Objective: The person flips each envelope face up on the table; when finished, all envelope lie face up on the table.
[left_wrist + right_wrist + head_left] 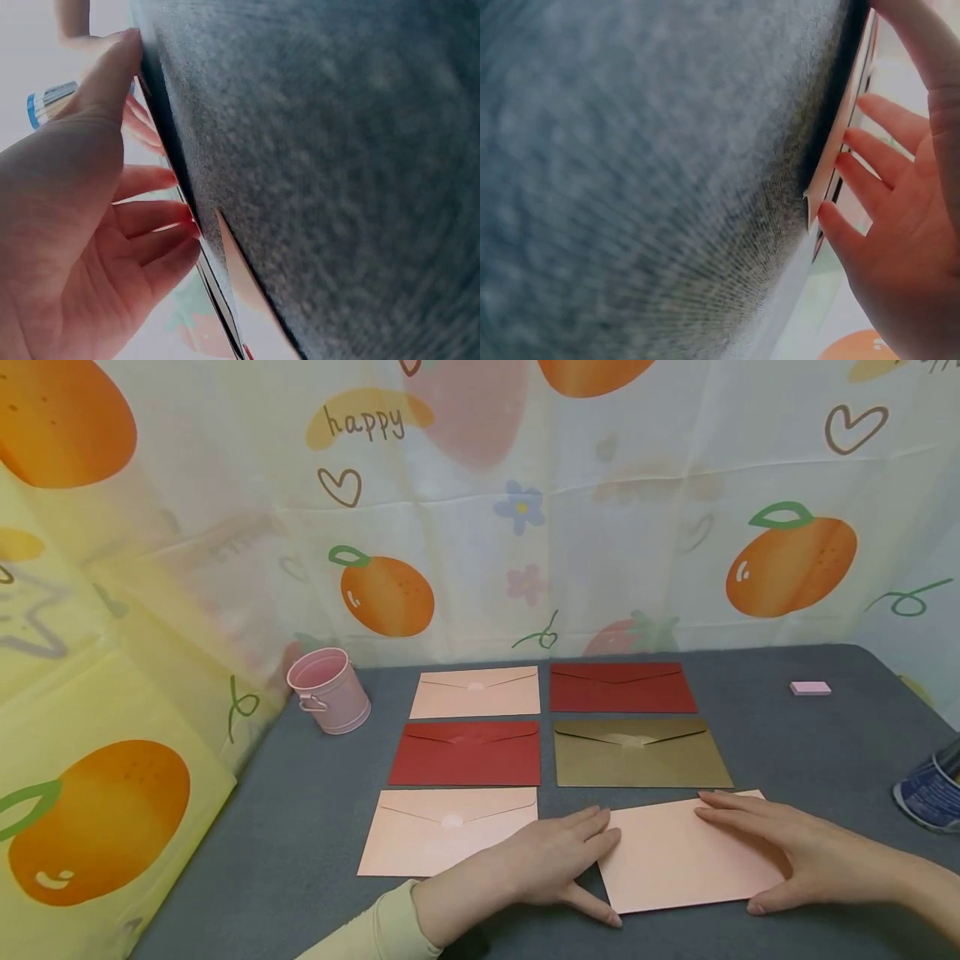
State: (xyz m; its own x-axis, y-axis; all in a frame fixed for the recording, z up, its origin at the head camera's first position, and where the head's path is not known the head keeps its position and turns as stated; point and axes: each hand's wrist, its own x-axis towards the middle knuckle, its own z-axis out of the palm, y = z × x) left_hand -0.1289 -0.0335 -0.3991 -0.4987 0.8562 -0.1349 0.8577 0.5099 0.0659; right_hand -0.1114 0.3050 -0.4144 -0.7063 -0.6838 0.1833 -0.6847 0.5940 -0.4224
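A pale pink envelope (686,856), its plain face up, lies slightly turned on the table at the front right. At its left edge is my left hand (558,864), fingers extended, thumb spread toward the lower left corner. My right hand (806,843) spans the right end, its fingertips on the upper edge and the thumb by the lower right corner. In the right wrist view the fingers (870,161) lie nearly straight along the envelope's edge (832,169). Left of my left hand lies another pale pink envelope (442,831), flap side up, partly covered by that forearm.
Behind lie a red envelope (465,753), a gold envelope (641,760), a pink envelope (480,692) and a dark red envelope (622,689), in rows. A pink bucket (341,702) stands back left. At right are a small pink block (810,688) and a blue container (930,793).
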